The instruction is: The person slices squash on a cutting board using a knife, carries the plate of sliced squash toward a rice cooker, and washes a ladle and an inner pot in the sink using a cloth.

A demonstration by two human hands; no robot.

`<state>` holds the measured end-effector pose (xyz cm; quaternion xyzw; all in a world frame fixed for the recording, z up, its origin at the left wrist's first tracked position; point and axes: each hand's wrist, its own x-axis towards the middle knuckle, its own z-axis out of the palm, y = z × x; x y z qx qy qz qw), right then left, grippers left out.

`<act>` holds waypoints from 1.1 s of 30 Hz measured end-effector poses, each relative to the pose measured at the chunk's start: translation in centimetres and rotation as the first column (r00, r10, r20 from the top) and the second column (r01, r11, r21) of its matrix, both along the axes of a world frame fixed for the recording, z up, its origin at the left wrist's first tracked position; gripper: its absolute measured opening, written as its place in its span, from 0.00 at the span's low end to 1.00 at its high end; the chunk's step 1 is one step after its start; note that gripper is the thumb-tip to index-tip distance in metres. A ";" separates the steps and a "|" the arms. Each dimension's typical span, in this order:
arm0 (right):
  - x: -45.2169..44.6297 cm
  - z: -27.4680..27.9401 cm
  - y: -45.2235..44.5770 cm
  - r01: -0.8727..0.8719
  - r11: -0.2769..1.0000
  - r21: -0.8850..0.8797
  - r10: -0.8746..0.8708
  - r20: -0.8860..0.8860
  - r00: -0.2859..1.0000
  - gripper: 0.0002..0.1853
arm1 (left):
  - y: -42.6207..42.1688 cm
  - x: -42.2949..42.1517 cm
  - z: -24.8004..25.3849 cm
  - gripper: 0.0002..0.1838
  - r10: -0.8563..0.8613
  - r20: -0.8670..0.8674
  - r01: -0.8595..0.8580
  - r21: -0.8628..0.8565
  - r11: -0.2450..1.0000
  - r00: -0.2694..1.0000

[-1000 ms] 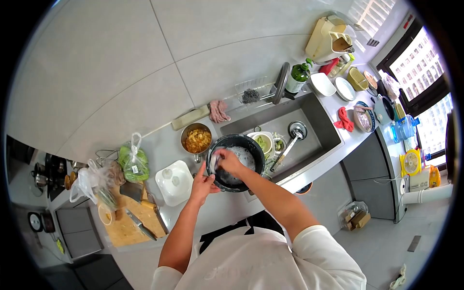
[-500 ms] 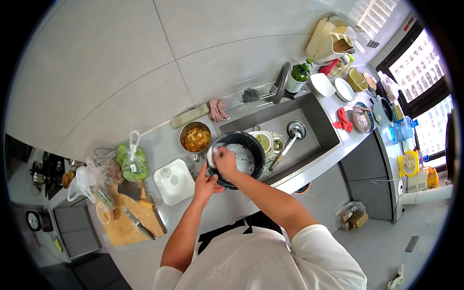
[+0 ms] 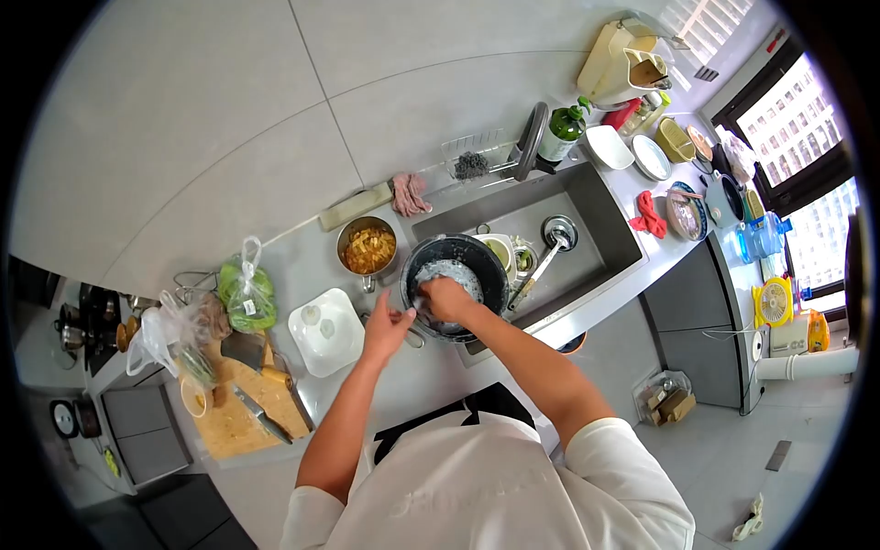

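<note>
A black pot with sudsy water in it stands at the left end of the sink. My right hand reaches down inside, its fingers curled low by the near left wall. What they hold is hidden by the hand and the foam. My left hand is just outside the pot's left rim, with thumb and fingers apart and nothing in them. Behind it, a steel pot contains yellow-brown food. On the counter to the left lies a white square dish.
A ladle and a white bowl lie in the sink beneath the faucet. At left, a knife and a cleaver rest on a cutting board. A pink cloth lies behind the sink.
My right hand has gone from the pot's left rim, where it held something whitish, down into the suds. My left hand has come off the rim. The pot sits slightly more to the right.
</note>
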<state>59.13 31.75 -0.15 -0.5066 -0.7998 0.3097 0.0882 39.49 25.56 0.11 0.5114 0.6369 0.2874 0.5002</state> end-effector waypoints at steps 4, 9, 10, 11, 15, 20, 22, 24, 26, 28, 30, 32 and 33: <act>1.2 -7.7 -1.5 -0.203 0.904 0.375 0.169 0.121 0.978 0.17 | 2.3 1.7 5.5 0.46 -0.068 -0.037 0.063 -0.120 0.991 0.997; 0.3 -5.3 -1.2 -0.122 0.936 0.331 0.136 -0.020 0.991 0.18 | 2.1 0.8 4.4 0.46 -0.068 0.106 0.088 -0.195 0.977 0.992; 0.1 -5.7 -0.5 -0.098 0.953 0.287 0.125 -0.079 0.989 0.18 | 1.9 0.9 4.5 0.46 -0.071 0.102 0.090 -0.196 0.976 0.992; -0.2 -6.1 0.1 -0.077 0.967 0.243 0.112 -0.136 0.984 0.19 | 1.6 1.2 5.4 0.46 -0.039 0.118 0.065 -0.224 0.973 0.992; -2.0 -9.5 1.1 0.511 0.851 0.118 -0.324 -0.648 0.689 0.16 | 0.5 0.7 4.7 0.46 0.081 0.255 0.000 -0.305 0.952 0.964; -0.2 -4.1 -1.9 -0.002 0.921 0.388 0.095 -0.220 0.971 0.17 | 0.2 0.9 4.4 0.46 0.135 0.280 -0.038 -0.327 0.944 0.950; 0.0 -4.1 -2.0 -0.206 0.917 0.342 0.228 -0.024 0.973 0.18 | 0.0 0.9 4.3 0.46 0.152 0.293 -0.048 -0.335 0.941 0.944; -0.6 -8.4 -0.7 -0.076 0.963 0.259 0.142 -0.248 0.958 0.19 | -0.3 0.9 4.2 0.46 0.152 0.309 -0.046 -0.325 0.945 0.939; -2.0 -8.9 0.5 0.158 0.935 0.317 -0.055 -0.308 0.950 0.19 | -0.8 1.1 4.3 0.46 0.184 0.323 -0.074 -0.325 0.943 0.928; -2.8 -9.0 0.8 0.384 0.852 0.357 -0.243 -0.380 0.893 0.20 | -1.0 1.1 4.5 0.46 0.214 0.338 -0.101 -0.322 0.941 0.917; -2.3 -8.1 0.2 0.346 0.837 0.424 -0.221 -0.317 0.922 0.19 | -0.9 1.1 4.3 0.46 0.206 0.340 -0.094 -0.317 0.944 0.918; -1.3 -5.9 -0.8 0.113 0.881 0.458 -0.034 -0.178 0.984 0.18 | -0.7 1.1 4.3 0.46 0.203 0.332 -0.090 -0.327 0.941 0.921; -1.0 -5.6 -1.0 -0.131 0.881 0.454 0.165 -0.036 0.986 0.18 | -0.6 1.1 4.4 0.46 0.208 0.319 -0.094 -0.339 0.936 0.924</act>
